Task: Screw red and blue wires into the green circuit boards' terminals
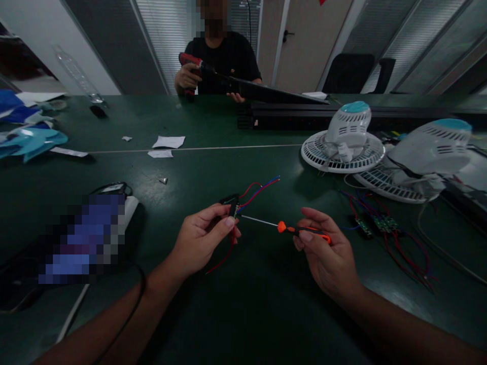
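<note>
My left hand (pixel 205 234) pinches a small circuit board (pixel 234 207) with a dark edge between thumb and fingers. Red and blue wires (pixel 258 192) run from it to the upper right, and a red wire hangs below. In my right hand (pixel 330 251) lies a screwdriver (pixel 291 229) with an orange and black handle, gripped by thumb and fingers. Its thin metal shaft points left, and the tip meets or nearly meets the board's right side; actual contact cannot be made out. More small circuit boards (pixel 384 223) with red and blue wires rest to the right.
White fan housings (pixel 348 137) stand at the right rear. Across the green table (pixel 213 167), a person (pixel 224 56) holds a red power drill (pixel 190 60) near a long dark panel (pixel 274 91). Paper scraps (pixel 169 142), a plastic bottle (pixel 78 73) and a blurred-out device (pixel 83 243) are leftward.
</note>
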`<state>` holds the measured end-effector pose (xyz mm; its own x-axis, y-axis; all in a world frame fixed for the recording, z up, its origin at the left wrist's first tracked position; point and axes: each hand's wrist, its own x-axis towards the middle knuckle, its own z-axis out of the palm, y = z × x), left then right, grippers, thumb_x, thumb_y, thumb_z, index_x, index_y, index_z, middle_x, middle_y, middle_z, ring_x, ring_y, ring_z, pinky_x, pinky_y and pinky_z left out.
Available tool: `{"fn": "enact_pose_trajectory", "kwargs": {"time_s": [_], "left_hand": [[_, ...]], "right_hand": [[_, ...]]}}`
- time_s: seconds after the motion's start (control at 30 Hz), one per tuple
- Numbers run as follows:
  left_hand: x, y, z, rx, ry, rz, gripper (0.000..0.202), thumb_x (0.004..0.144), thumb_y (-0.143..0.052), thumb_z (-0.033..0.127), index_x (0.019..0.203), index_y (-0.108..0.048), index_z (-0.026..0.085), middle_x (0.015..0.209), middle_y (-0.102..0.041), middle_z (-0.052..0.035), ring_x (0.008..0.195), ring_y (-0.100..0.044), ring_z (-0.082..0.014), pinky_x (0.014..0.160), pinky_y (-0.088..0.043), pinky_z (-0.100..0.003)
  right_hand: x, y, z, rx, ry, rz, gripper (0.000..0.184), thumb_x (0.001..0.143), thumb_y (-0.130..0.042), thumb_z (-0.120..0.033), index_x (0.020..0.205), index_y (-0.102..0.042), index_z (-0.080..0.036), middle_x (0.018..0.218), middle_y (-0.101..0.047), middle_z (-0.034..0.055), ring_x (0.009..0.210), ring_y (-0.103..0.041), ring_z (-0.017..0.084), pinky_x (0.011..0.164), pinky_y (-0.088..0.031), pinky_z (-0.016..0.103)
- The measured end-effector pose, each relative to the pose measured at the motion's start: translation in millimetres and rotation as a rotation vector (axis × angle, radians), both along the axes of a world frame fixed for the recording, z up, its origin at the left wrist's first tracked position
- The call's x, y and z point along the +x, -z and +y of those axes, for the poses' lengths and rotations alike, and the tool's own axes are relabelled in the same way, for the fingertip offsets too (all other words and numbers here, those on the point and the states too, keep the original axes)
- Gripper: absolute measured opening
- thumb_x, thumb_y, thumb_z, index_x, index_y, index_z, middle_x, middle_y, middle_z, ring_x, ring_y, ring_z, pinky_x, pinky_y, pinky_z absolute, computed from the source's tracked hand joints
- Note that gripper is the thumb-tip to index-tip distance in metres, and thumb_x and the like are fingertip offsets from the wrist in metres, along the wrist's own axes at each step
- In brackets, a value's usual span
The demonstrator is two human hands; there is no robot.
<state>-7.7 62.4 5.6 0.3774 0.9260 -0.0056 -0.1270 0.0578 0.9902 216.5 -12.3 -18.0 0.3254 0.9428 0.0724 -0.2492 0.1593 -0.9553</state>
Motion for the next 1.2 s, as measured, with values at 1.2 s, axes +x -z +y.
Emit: {"fn": "enact_pose_trajectory", "kwargs": {"time_s": [1.2], "left_hand": [[-1.3, 1.7, 1.4, 0.006, -0.011, -0.018, 0.011, 0.083, -0.067, 0.020, 0.092, -0.071, 0.015, 0.072, -0.069, 0.0003, 0.060, -0.065, -0.0103, 0.058, -0.055, -0.021]], "right_hand": [[-1.7, -4.2, -2.2, -0.199, -0.006, -0.035, 0.027, 0.097, -0.053, -0.039, 0.106, -0.062, -0.015, 0.074, -0.062, -0.0035, 0.043, -0.050, 0.005, 0.037, -0.041, 0.018]]}}
